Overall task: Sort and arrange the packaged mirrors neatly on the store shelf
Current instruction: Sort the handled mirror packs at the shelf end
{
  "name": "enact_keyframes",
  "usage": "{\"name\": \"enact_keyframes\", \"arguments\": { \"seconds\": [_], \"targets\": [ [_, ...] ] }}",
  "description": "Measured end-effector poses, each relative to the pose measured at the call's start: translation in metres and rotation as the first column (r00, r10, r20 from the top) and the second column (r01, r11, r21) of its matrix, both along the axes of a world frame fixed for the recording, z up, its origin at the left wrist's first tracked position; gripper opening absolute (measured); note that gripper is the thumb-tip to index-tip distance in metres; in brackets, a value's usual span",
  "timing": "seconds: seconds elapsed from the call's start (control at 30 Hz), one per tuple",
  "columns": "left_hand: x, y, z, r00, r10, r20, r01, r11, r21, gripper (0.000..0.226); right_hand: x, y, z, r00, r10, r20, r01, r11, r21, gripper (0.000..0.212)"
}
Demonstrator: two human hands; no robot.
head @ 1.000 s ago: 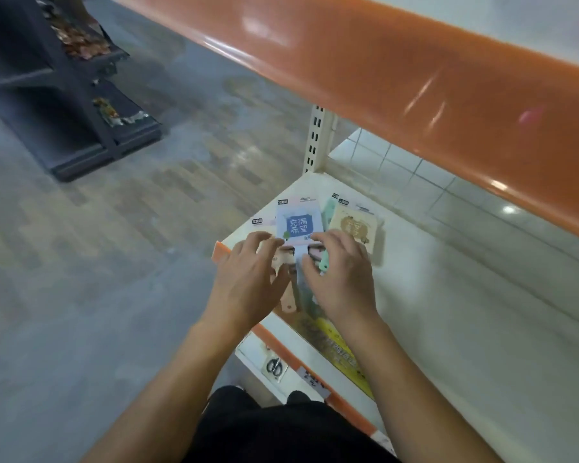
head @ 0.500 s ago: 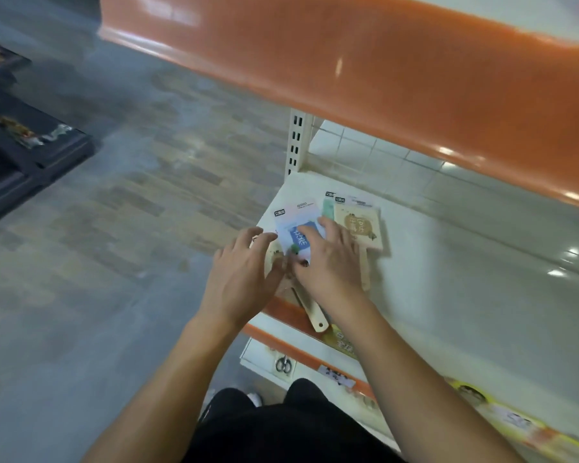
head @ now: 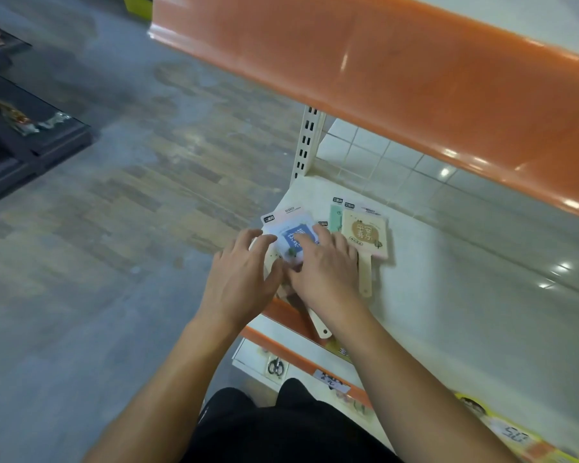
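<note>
both hands, left hand [head: 239,279] and right hand [head: 326,272], press flat with spread fingers on the blue mirror pack [head: 293,237], squaring it; next, probably align it beside the beige mirror pack [head: 365,233] to their right.

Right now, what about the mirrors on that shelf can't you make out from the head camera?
- Blue-label mirror pack: lower half hidden by the left hand and right hand.
- Packs beneath it: count unclear, covered by both hands; only one handle shows.
- Green pack: mostly hidden behind the beige mirror pack.
- Price tags on the shelf edge: blurred, unreadable.
</note>
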State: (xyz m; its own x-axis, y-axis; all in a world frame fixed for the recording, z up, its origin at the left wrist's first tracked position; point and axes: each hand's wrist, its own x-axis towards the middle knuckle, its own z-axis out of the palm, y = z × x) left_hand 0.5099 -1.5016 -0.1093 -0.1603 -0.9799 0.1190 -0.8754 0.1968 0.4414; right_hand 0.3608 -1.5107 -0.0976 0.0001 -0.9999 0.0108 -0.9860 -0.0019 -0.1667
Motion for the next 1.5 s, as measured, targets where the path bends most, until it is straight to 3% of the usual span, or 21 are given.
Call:
{"name": "enact_keyframes", "arguments": {
  "seconds": [0.23,0.43,0.77,1.0,1.1,1.5],
  "targets": [
    [0.008,0.009,0.005,0.998,0.035,-0.051,-0.034,0.999,0.013,0.056,0.008,-0.005,-0.006,0.999,0.052,-0.010,-0.051,0.997,0.050,0.060],
    [0.019,0.011,0.004,0.999,0.015,-0.038,-0.016,1.000,-0.003,0.041,0.017,-0.006,-0.006,0.998,0.044,0.043,-0.044,0.999,0.012,0.045],
    [0.023,0.010,0.009,0.995,-0.043,-0.091,0.041,0.999,-0.029,0.050,0.018,0.015,0.002,0.978,-0.132,0.163,0.162,0.968,-0.192,0.041],
    [-0.006,0.011,0.011,0.974,-0.198,-0.113,0.194,0.980,-0.045,0.051,-0.007,0.045,0.011,0.942,-0.276,0.190,0.316,0.920,-0.230,0.045],
    [-0.029,0.014,0.013,0.956,-0.268,-0.116,0.263,0.963,-0.052,0.040,-0.026,0.061,0.008,0.913,-0.345,0.218,0.397,0.874,-0.279,0.042],
    [-0.116,0.043,0.012,0.869,-0.487,-0.087,0.484,0.874,-0.047,0.042,-0.103,0.127,0.006,0.791,-0.564,0.237,0.609,0.760,-0.226,0.043]
  ]
}}
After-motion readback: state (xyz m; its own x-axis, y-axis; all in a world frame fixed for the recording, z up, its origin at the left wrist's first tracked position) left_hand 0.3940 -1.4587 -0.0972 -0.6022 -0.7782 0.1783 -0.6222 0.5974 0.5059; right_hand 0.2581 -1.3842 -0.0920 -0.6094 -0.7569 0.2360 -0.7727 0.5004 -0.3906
